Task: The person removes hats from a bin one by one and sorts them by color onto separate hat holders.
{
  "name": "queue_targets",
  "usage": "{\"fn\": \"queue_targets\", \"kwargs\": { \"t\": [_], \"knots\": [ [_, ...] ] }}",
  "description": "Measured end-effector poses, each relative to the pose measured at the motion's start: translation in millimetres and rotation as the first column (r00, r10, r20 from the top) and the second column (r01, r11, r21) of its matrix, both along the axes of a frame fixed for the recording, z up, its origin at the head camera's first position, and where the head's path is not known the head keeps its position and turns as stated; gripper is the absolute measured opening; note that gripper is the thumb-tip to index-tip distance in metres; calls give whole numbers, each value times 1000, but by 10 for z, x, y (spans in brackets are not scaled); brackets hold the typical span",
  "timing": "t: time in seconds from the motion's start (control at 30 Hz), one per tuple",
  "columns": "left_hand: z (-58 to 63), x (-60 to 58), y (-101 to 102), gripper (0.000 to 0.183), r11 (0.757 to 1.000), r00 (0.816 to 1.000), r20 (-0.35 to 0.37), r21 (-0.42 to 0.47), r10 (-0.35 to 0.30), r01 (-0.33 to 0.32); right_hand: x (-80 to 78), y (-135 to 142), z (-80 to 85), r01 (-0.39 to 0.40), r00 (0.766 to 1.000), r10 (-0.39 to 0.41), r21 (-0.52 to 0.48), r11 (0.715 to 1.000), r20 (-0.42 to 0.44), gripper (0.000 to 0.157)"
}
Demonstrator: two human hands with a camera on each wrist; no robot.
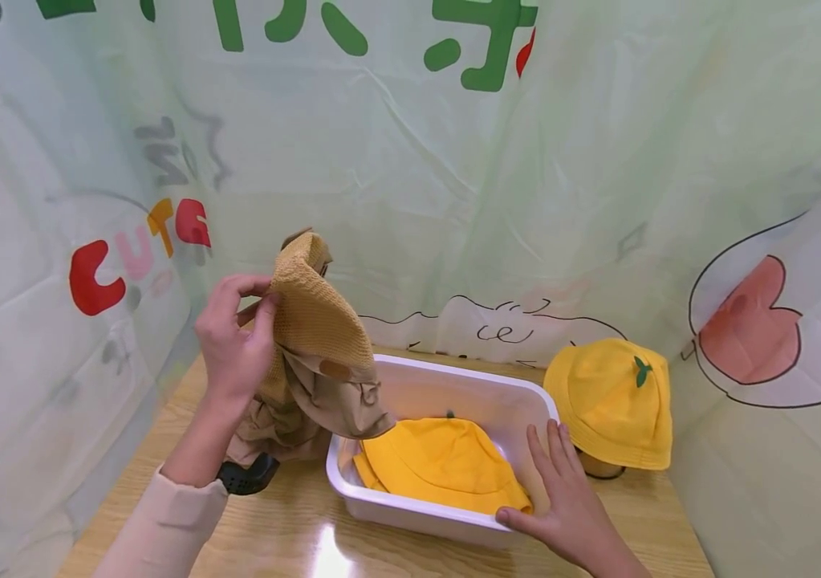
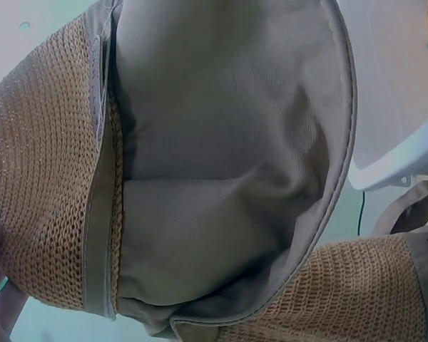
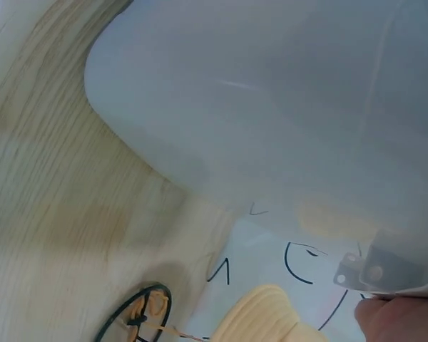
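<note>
My left hand (image 1: 237,341) pinches a tan woven hat (image 1: 319,309) with a brown cloth brim, lifted at the left end of a white plastic bin (image 1: 446,510). In the left wrist view the hat's smooth brim (image 2: 221,142) fills the middle, beside its coarse weave (image 2: 43,164). Under it lies more tan weave and brown cloth (image 1: 280,429). A yellow hat (image 1: 439,466) lies flattened inside the bin. My right hand (image 1: 572,506) rests at the bin's right front corner, fingers spread along the rim. The right wrist view shows the bin's outer wall (image 3: 257,92).
Right of the bin sits another yellow hat (image 1: 608,401) with a green sprout. A dark cord loop (image 3: 135,313) lies near it on the wooden table (image 1: 273,530). Printed curtains (image 1: 410,201) enclose the back and sides. A black perforated object (image 1: 249,475) is by my left wrist.
</note>
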State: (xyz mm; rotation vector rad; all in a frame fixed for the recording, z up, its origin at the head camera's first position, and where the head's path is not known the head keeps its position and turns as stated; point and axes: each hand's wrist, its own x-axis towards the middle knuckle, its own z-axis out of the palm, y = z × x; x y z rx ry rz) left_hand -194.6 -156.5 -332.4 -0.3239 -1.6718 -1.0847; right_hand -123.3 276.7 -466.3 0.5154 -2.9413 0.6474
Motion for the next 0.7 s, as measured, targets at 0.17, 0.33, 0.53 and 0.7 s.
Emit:
{"fn": "queue_targets", "kwargs": {
  "t": [0.17, 0.33, 0.53, 0.7],
  "knots": [
    [16, 9, -43, 11, 1000, 1000, 4, 4, 3, -3, -16, -22, 161, -54, 998, 53, 58, 997, 22, 104],
    [57, 42, -90, 11, 1000, 1000, 11, 23, -13, 12, -162, -218, 605, -185, 982, 187, 70, 980, -23, 65],
    [113, 109, -122, 10, 997, 999, 12, 54, -48, 47, -538, -780, 1101, -422, 895, 399, -91, 902, -201, 33],
    [145, 194, -117, 9, 991, 993, 42, 77, -113, 109, -829, -1388, 1379, -569, 812, 477, -275, 775, -336, 27]
  ]
}}
